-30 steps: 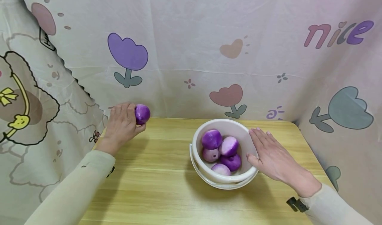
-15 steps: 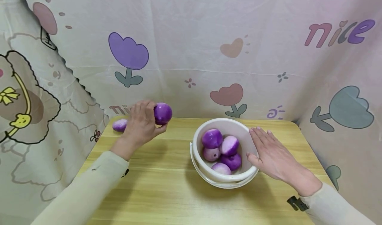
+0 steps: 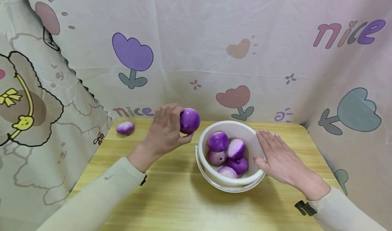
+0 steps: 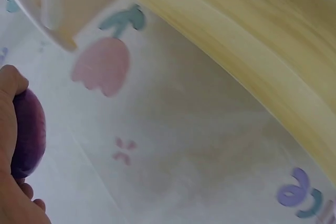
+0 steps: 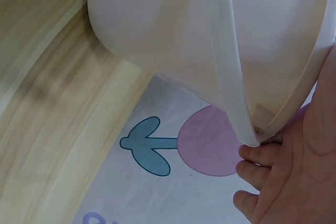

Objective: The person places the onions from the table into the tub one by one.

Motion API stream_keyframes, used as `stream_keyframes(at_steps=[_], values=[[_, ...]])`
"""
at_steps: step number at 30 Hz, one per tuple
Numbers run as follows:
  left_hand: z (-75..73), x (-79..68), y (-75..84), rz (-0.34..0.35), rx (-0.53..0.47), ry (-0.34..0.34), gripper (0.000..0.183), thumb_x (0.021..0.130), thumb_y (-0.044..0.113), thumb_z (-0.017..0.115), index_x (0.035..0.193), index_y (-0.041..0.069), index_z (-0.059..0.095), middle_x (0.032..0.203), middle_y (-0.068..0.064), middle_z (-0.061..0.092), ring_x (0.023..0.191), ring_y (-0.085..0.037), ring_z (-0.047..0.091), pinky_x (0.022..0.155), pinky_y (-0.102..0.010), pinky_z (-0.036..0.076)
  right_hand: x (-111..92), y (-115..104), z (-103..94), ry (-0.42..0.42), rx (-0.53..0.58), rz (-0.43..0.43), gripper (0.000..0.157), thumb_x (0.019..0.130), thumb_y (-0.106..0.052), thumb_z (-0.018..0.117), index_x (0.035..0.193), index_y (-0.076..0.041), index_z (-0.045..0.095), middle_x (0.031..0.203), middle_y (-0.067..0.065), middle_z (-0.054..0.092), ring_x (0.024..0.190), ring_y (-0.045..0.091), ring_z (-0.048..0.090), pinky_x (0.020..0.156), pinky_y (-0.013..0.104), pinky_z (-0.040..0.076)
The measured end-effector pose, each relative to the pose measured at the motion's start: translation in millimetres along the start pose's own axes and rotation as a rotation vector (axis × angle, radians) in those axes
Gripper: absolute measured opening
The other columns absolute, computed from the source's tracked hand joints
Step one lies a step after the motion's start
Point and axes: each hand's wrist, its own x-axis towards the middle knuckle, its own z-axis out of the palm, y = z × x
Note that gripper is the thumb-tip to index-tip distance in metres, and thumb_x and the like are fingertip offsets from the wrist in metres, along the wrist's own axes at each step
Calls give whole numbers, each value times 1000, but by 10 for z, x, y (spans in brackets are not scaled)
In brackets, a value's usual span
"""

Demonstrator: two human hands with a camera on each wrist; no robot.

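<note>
My left hand (image 3: 162,132) grips a purple onion (image 3: 190,121) between thumb and fingers, in the air just left of the white bucket (image 3: 255,147). In the left wrist view, part of that onion (image 4: 30,135) shows at the left edge beside my thumb. Several purple onions (image 3: 218,141) lie inside the bucket, some dark, some paler. With its fingers straight, my right hand (image 3: 283,161) rests against the bucket's right rim. In the right wrist view, the fingertips (image 5: 257,155) are by the rim where the bucket's handle (image 5: 223,40) joins.
Another purple onion (image 3: 125,128) lies at the back left corner of the wooden table (image 3: 171,197). A patterned cloth (image 3: 183,37) hangs behind the table and along both sides. The bucket's handle hangs down at its front.
My left hand has carried the onion rightward from the table's back left to near the bucket, uncovering the other onion in the corner. My right hand stays at the rim.
</note>
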Motion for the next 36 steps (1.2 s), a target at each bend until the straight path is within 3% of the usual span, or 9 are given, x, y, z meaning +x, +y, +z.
stream_keyframes(at_steps=[6, 9, 12, 17, 25, 36], values=[[-31, 136, 326, 48, -36, -98, 90, 70, 57, 74, 128, 3, 32, 123, -17, 42, 112, -32, 41, 95, -44, 38, 0, -9, -13, -10, 7, 5, 78, 97, -50, 41, 153, 1, 22, 159, 21, 23, 147, 38, 23, 119, 54, 19], [-10, 184, 472, 75, -48, -115, 86, 73, 56, 70, 128, 3, 32, 124, -17, 43, 113, -32, 42, 98, -43, 38, 1, -8, -19, -12, 12, 6, 78, 97, -49, 41, 153, 1, 21, 159, 21, 23, 147, 38, 23, 119, 53, 18], [13, 214, 604, 87, -74, -126, 86, 72, 57, 69, 128, 2, 34, 123, -16, 45, 113, -31, 43, 99, -42, 38, 0, -5, -17, -7, 8, 1, 78, 97, -49, 42, 153, 2, 21, 159, 21, 23, 147, 38, 23, 119, 53, 18], [41, 230, 781, 94, -99, -199, 88, 73, 63, 66, 129, 3, 34, 124, -13, 44, 115, -28, 41, 100, -41, 37, 0, -1, -14, -2, 5, -2, 78, 97, -49, 42, 153, 2, 22, 159, 21, 24, 147, 38, 24, 119, 53, 18], [100, 234, 932, 96, -95, -303, 83, 73, 56, 63, 131, 5, 33, 125, -10, 44, 114, -26, 41, 98, -39, 36, -3, 2, -6, 2, 11, 1, 77, 97, -49, 43, 153, 1, 23, 159, 20, 25, 147, 38, 24, 119, 53, 19], [107, 210, 1011, 65, -141, -414, 88, 71, 64, 65, 131, 7, 35, 133, -11, 45, 117, -24, 43, 100, -38, 36, -2, 8, -1, -6, 20, 29, 79, 96, -51, 44, 153, -1, 24, 160, 17, 22, 148, 35, 22, 120, 51, 18]])
